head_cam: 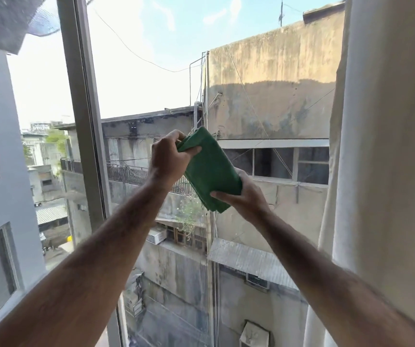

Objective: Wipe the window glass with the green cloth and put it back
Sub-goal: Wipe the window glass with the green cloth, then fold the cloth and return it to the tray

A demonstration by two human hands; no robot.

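Head view: we hold the cloth (211, 171), green and folded into a thick pad, up in front of the glass (151, 83) with both arms stretched out. Whether the cloth touches the pane we cannot tell. Our left hand (167, 159) pinches the cloth's upper left corner, thumb lying across the front face and the fingers curled behind the top edge. Our right hand (245, 196) grips the lower right end, thumb pressed along the bottom edge and the fingers wrapped behind. Between the two grips the pad slants, high at the left hand and low at the right, and a loose layer hangs just below the right thumb.

Left of the left hand, well apart from it, stands the grey frame (83, 108), an upright post dividing the panes. Right of the right hand hangs a pale curtain (381, 146), running the full height of the view. Beyond the cloth, through the pane, we see a stained building (271, 96) and blue sky above it.
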